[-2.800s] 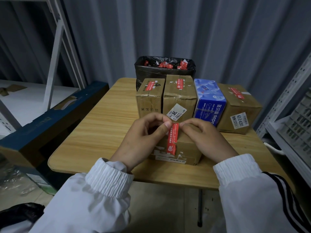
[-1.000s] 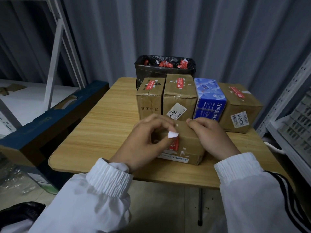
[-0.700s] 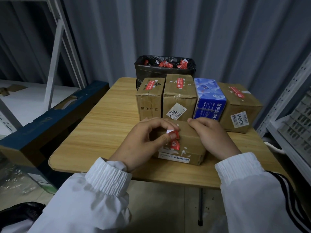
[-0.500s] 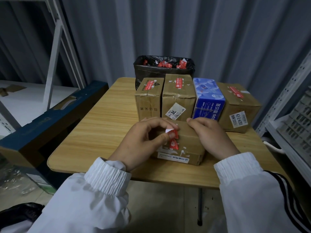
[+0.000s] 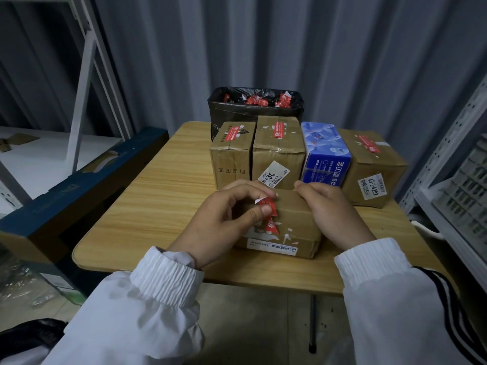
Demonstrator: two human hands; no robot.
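Room: a grey corrugated wall (image 5: 263, 43) rises behind a wooden worktop (image 5: 163, 196), with a white shelf frame (image 5: 84, 75) to the left and a perforated metal rack (image 5: 453, 143) to the right.
Far edge: a black-lined bin (image 5: 232, 114) stands at the back of the worktop. Whether it sits on the worktop or just behind it cannot be told. Crumpled red scraps (image 5: 259, 101) lie in its mouth.
Row of packages: four stand side by side in front of the bin. From the left they are a small carton (image 5: 232, 164), a taller carton (image 5: 276, 151), a blue tissue pack (image 5: 326, 151) and an end carton (image 5: 374, 164). Each carton carries a red strip on its top. The taller carton and the end carton also show a white printed label on the front.
Near box: a flat cardboard box (image 5: 295, 222) lies on the worktop close to the near edge, just in front of the row, between the two hands. White torn patches mark its top.
Red sticker (image 5: 271, 217): it runs across the top of the near box. Its lower end is stuck down, and its upper end is lifted and curled back, showing a white underside.
Left hand (image 5: 224, 219): its thumb and forefinger pinch the lifted end of the red sticker, and the other fingers are curled above the box.
Right hand (image 5: 332, 209): it lies over the right part of the near box, fingers curled over the far edge and gripping it.
Sleeves: both wrists wear white elastic cuffs, and the right sleeve has dark stripes.
Left of the worktop: a blue-edged crate (image 5: 79, 185) sits lower down, just beside it.
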